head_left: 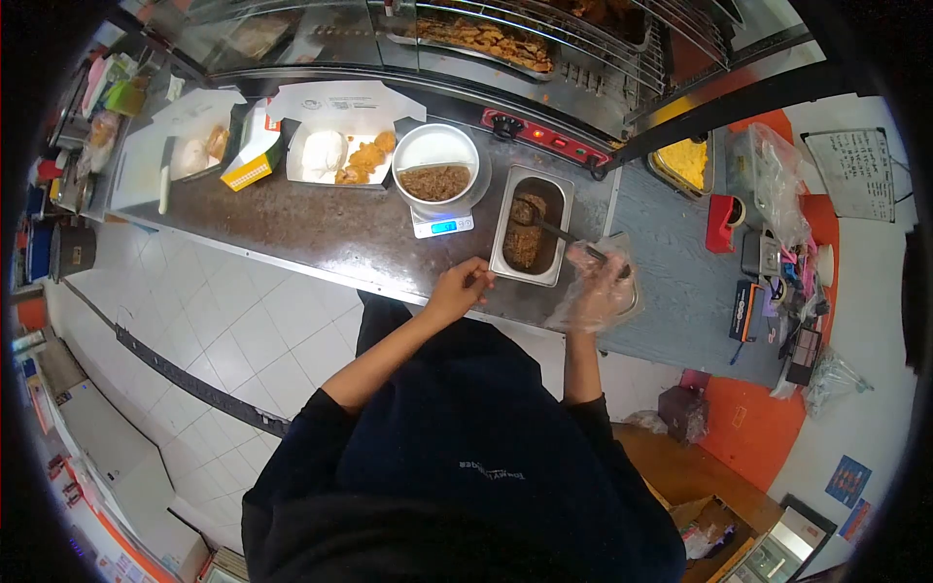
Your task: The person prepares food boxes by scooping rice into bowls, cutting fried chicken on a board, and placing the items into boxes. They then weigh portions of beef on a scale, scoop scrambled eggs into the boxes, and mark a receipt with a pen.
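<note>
My right hand (pixel 598 291), in a clear plastic glove, grips the dark handle of a serving spoon (pixel 554 229). The spoon's head rests in brown minced filling inside a rectangular metal pan (pixel 561 262). At the pan's near left corner, the curled fingers of my bare left hand (pixel 461 293) hold the rim. Left of the pan, a white bowl (pixel 434 146) partly filled with brown mince sits on a digital scale (pixel 443 226) with a lit display. A transparent lid or container (pixel 634 296) lies partly hidden under my right hand.
Open takeaway boxes (pixel 335 107) with rice and fried pieces stand to the left, beside a yellow-and-white carton (pixel 251 160). A glass display case (pixel 466 78) borders the counter's back. A tub of yellow food (pixel 682 163) and a tape dispenser (pixel 724 222) are at right.
</note>
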The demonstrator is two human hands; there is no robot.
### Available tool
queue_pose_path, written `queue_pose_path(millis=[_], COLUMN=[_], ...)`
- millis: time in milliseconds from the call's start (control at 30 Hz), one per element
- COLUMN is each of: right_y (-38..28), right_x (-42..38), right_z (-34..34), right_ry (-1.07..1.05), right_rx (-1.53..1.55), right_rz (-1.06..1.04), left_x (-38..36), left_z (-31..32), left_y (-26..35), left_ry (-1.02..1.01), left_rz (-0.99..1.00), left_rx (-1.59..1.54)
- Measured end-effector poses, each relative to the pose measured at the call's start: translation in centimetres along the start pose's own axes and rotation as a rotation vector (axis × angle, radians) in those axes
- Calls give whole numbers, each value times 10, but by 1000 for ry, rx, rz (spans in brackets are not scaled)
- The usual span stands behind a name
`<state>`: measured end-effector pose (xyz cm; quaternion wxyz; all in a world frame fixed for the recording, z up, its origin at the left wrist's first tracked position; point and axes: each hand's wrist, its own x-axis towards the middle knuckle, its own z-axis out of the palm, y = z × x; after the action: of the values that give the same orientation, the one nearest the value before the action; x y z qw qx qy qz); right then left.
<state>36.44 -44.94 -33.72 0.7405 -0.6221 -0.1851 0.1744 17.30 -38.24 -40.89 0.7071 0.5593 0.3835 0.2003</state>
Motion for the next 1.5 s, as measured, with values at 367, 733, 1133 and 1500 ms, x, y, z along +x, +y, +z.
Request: queue_pose_path(millis=[367,733,1133,1500], right_y=[69,-38,-9,-20], right_x=[23,-24,-43,-14], right_z=[-55,77,99,-37], right_ry=[192,-118,-418,-524], right_rx=[460,115,-360,-806], right_rz=[270,-43,-325,-575], left_x=[-2,0,-1,-4], left_z=[-2,-3,-6,6], left_y=[11,-2,-16,13], left_ry=[-11,6,44,43], left_rz=[11,35,159,-103], left_rx=[3,-9,60,-150])
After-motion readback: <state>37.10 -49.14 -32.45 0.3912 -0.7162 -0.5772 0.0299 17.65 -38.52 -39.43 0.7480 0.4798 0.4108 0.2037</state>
